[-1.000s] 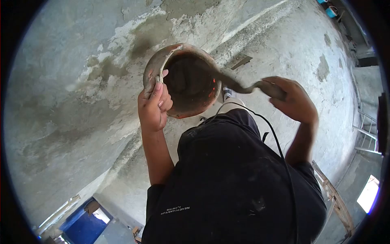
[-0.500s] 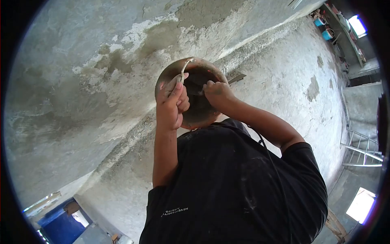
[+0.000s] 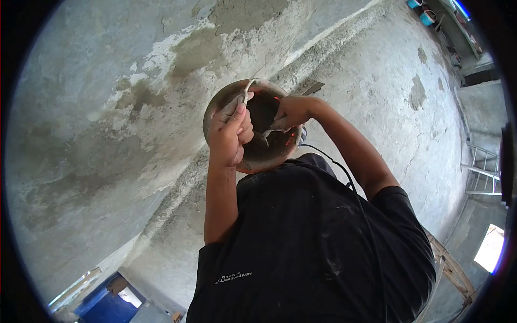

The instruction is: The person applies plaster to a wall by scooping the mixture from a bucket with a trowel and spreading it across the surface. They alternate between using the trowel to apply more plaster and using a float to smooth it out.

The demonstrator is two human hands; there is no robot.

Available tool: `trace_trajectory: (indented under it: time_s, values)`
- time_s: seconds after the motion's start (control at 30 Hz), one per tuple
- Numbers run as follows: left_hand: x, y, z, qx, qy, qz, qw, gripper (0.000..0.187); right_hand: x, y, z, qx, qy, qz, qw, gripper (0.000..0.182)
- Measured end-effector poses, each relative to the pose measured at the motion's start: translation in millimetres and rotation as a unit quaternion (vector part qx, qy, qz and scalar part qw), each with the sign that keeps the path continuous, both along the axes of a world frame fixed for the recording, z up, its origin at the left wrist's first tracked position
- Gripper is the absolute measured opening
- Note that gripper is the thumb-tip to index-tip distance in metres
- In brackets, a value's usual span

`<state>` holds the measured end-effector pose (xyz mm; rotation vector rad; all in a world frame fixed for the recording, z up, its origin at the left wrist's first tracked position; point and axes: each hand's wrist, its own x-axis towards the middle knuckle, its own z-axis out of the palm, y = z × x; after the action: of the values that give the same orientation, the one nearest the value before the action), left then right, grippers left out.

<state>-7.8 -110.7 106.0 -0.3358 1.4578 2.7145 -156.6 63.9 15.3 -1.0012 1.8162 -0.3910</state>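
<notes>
A round, dirty orange-brown bucket is held up in front of my chest, its open mouth facing the camera. My left hand is closed on the pale rope handle at the bucket's left side. Inside the mouth, toward the right, my right hand is closed round a tool whose grip is hidden; a greyish blade-like part shows below the fingers. Dark wet-looking material lies in the bucket.
A patchy grey plastered wall fills the left. Behind the bucket a thin flat strip sticks out. Blue buckets are at the upper right, a metal ladder at the right, a blue door at the lower left.
My right hand has moved lower and deeper into the bucket, with its elbow raised. The view has shifted slightly. My left hand keeps its hold on the handle.
</notes>
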Motion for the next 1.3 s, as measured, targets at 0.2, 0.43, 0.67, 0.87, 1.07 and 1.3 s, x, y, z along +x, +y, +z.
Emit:
trace_trajectory:
  time_s: [0.2, 0.43, 0.67, 0.87, 1.07, 1.3]
  values:
    - [-1, -13, -14, -0.021, -0.011, 0.013, 1.000, 0.035, 5, 29, 17, -0.025, -0.084, -0.078, 0.993, 0.039]
    - [9, -39, -7, 0.073, -0.002, 0.016, 0.997, 0.045, 20, 36, 33, -0.115, 0.063, -0.147, 0.980, 0.034]
    - [6, -31, 6, -0.017, -0.008, 0.030, 0.999, 0.040, 30, -28, 33, -0.061, 0.334, -0.116, 0.933, 0.022]
    - [8, -33, 1, 0.009, -0.001, 0.058, 0.998, 0.032, 29, -37, 0, -0.014, 0.271, -0.015, 0.962, 0.016]
    - [7, -30, -1, -0.006, -0.019, 0.039, 0.999, 0.035, 26, -34, -26, 0.006, -0.031, -0.021, 0.999, 0.033]
    - [10, -33, 1, -0.017, -0.020, 0.046, 0.999, 0.035, 23, -29, -13, -0.056, -0.016, -0.016, 0.998, 0.040]
